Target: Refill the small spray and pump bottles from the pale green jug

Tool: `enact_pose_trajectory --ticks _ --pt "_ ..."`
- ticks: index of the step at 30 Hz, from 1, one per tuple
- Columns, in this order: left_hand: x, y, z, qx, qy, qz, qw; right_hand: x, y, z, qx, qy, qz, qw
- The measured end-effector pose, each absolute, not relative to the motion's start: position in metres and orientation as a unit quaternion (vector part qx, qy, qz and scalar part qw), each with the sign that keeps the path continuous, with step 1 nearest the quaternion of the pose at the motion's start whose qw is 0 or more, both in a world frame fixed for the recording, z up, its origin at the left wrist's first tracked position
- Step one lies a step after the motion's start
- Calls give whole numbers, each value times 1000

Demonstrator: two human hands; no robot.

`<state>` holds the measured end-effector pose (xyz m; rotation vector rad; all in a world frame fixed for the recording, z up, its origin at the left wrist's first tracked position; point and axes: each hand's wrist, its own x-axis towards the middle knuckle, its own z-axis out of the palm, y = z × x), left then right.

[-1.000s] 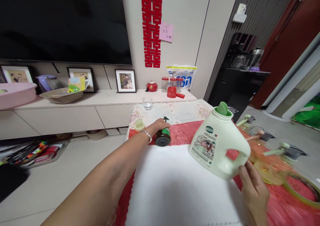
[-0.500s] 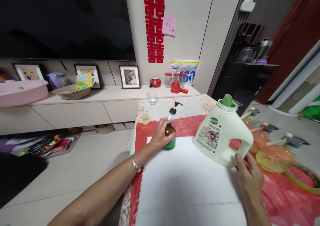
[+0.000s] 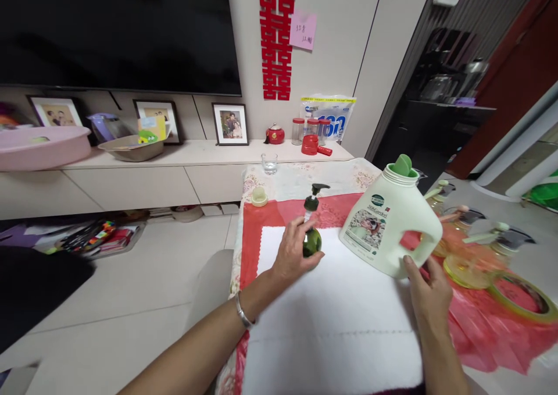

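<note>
My left hand (image 3: pixel 296 246) is wrapped around a small green pump bottle (image 3: pixel 312 242) over the white cloth (image 3: pixel 314 302). Its dark pump head (image 3: pixel 312 202) points right, and a pale stem shows below it. My fingers hide much of the bottle's left side. On the right, a large pale green detergent jug (image 3: pixel 378 225) stands upright, its green spout (image 3: pixel 401 164) uncovered. My right hand (image 3: pixel 429 290) grips the lower end of the jug's handle, thumb in front and fingers partly behind. A pale cap (image 3: pixel 258 196) lies at the left on the red cloth.
A small glass (image 3: pixel 269 164) stands near the table's far edge. Several pump dispensers with yellow bases (image 3: pixel 468 273) and a roll of tape (image 3: pixel 521 297) sit right of the jug. Behind, a cabinet top (image 3: pixel 192 153) bears red-lidded jars (image 3: pixel 312 128) and picture frames (image 3: pixel 230 125).
My left hand has moved the pump bottle right and slightly nearer to me, closer to the jug. The jug and my right hand stay in place. The view has tilted slightly downward.
</note>
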<state>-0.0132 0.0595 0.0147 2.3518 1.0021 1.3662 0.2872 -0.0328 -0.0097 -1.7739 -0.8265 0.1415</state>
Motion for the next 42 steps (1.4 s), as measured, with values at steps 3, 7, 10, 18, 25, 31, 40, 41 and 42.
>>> enact_pose_trajectory --ticks 3,7,10,18,25,31,40,41,42 --pt "-11 49 9 813 347 448 135 287 -33 -9 -753 -352 62 553" --pt "-15 42 17 808 349 439 182 287 -32 -9 -754 -348 66 553" --pt "-19 41 30 791 348 452 219 286 -32 -8 -755 -344 65 554" --pt "-28 43 69 745 319 544 218 285 -34 -7 -754 -348 69 553" --pt "-55 56 82 637 392 636 189 286 -34 -10 -745 -355 68 560" --pt "-74 54 23 688 483 438 318 287 -32 -12 -743 -351 76 564" --pt "-72 35 17 784 532 268 175 287 -32 -12 -741 -353 77 566" --pt "-71 34 20 785 533 270 163 288 -32 -13 -741 -353 75 566" --pt "-68 33 23 786 528 279 159 288 -32 -14 -741 -353 73 567"
